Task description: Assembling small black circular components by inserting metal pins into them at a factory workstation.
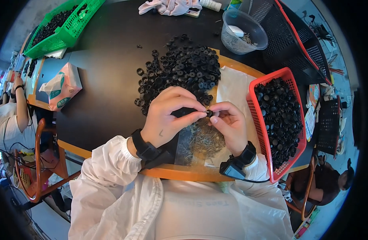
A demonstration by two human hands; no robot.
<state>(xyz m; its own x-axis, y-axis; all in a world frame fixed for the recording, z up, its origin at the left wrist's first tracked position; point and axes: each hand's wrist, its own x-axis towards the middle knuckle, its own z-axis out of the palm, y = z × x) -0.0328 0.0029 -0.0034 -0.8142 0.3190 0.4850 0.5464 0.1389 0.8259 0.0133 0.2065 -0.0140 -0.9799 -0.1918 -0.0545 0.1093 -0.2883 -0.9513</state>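
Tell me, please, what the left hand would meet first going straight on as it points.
Probably the small black part at its fingertips, then the right hand; depth is unclear.

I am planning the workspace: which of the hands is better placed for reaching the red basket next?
Probably the right hand: it is nearer the red basket, while the left hand is farther across.

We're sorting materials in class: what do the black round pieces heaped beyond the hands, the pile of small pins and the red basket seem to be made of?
Black round pieces: plastic or rubber, hard to tell; smooth, with a soft sheen.
Small pins: probably metal; thin, with a greyish, silvery look.
Red basket: likely moulded plastic; even colour, slightly glossy, regular holes.
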